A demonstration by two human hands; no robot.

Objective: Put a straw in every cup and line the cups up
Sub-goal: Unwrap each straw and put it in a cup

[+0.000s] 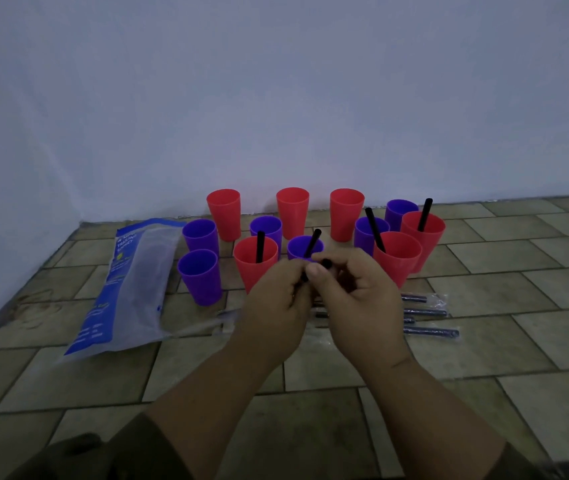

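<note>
Your left hand (pixel 276 303) and right hand (pixel 359 292) pinch a slim black straw (pixel 325 263); smooth tapered plastic cups (pixel 292 213) stand behind. On matte tiles (pixel 535 393) lie wrapped straws (pixel 428 330).

Red cups (pixel 223 213), purple cups (pixel 200 275), black straws (pixel 260 245); blue-and-clear bag (pixel 130 282); beige floor tiles (pixel 518 341), dark grout; pale bluish wall (pixel 276 98).

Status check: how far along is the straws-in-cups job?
Done: four cups hold straws: front red cup, middle purple cup, right red cup, far-right red cup. In hand: left hand and right hand pinch a black straw. Left: eight cups show no straw, wrapped straws lie near the right hand, and the cups stand clustered, not lined up.
</note>
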